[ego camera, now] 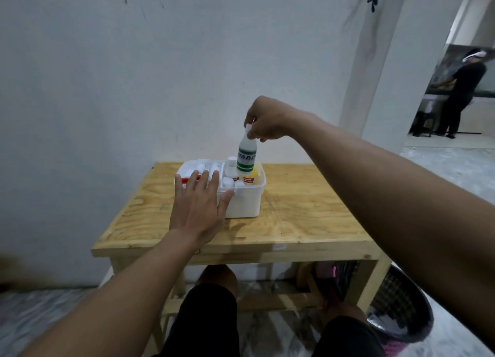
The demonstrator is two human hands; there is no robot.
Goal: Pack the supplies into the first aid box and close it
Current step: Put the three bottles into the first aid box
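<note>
The white first aid box (242, 204) sits open toward the far-left part of the plywood table (302, 217), close to its back edge. The right hand (267, 120) pinches the cap of a tall green-labelled bottle (247, 155), held upright with its base down among the things in the box's right compartment. There a yellow bottle (251, 176) and a small white bottle (231, 167) already stand. The left hand (199, 204), fingers spread flat, rests over the box's near-left rim, steadying it. Packing looks nearly done; no lid is in sight, so closing remains.
</note>
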